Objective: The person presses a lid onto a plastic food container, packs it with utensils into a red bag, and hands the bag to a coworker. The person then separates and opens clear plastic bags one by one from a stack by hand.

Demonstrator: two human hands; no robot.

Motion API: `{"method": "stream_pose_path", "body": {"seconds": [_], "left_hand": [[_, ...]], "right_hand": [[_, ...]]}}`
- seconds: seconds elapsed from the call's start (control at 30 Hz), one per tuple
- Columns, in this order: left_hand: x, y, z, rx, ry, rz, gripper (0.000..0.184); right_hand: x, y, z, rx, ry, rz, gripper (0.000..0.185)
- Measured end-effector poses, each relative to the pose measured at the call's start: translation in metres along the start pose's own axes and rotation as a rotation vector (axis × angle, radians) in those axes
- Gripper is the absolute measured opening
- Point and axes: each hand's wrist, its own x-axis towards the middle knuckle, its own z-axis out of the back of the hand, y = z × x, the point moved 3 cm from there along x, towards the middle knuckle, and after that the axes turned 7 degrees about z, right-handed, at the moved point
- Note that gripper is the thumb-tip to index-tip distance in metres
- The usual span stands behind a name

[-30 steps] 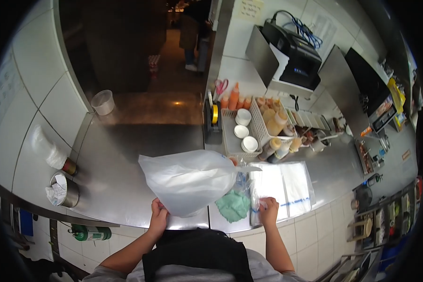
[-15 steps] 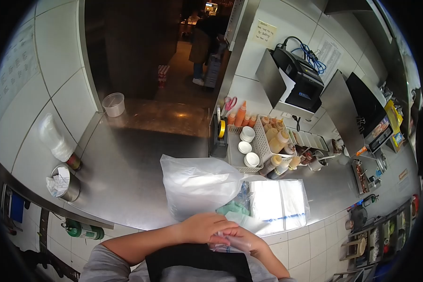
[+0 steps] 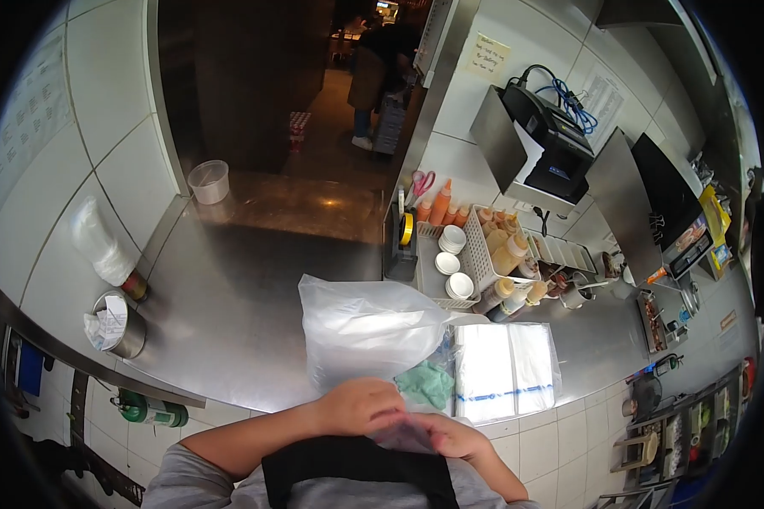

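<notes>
Close to my body, a small clear plastic bag is stretched between my two hands. My left hand grips its left side with curled fingers. On the other side, my right hand pinches the bag's edge. Just beyond them, a large translucent plastic bag lies on the steel counter. A crumpled green cloth rests beside it, and to the right is a stack of flat white bags in clear wrap with a blue line.
White baskets hold small bowls and sauce bottles. A tape dispenser stands left of them. A printer hangs above. At left are a metal canister and a clear tub. A person stands beyond the opening.
My hands, overlapping before, have moved apart with the clear plastic bag spread between them. The translucent plastic that lay over the green cloth and white stack has been drawn away.
</notes>
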Motion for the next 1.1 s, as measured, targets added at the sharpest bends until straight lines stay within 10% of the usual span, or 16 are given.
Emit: {"method": "stream_pose_path", "body": {"seconds": [0.07,0.4,0.5,0.57,0.8,0.87,1.1], "left_hand": [[-0.009,0.012,0.002,-0.018,0.087,0.387,0.018],[-0.016,-0.002,0.013,0.092,0.171,0.513,0.028],[-0.016,-0.007,0.02,0.093,0.146,0.506,0.031],[-0.006,-0.022,0.022,0.115,0.124,0.114,0.03],[0.002,-0.036,0.035,-0.1,-0.111,0.309,0.027],[-0.004,-0.032,0.027,-0.52,0.119,0.718,0.028],[-0.014,-0.039,0.035,-0.444,0.507,0.351,0.014]], "right_hand": [[0.001,0.022,-0.012,0.406,-0.108,0.089,0.095],[0.014,0.026,0.003,-0.43,-0.848,0.106,0.009],[0.024,0.043,-0.001,-0.52,-0.885,0.231,0.008],[0.028,0.052,-0.001,-0.677,-0.813,0.305,0.011],[0.047,0.079,-0.002,-1.11,-0.62,0.563,0.022],[0.051,0.087,-0.002,-1.092,-0.658,0.585,0.023],[0.032,0.111,0.033,-0.423,-0.915,0.791,0.046]]}}
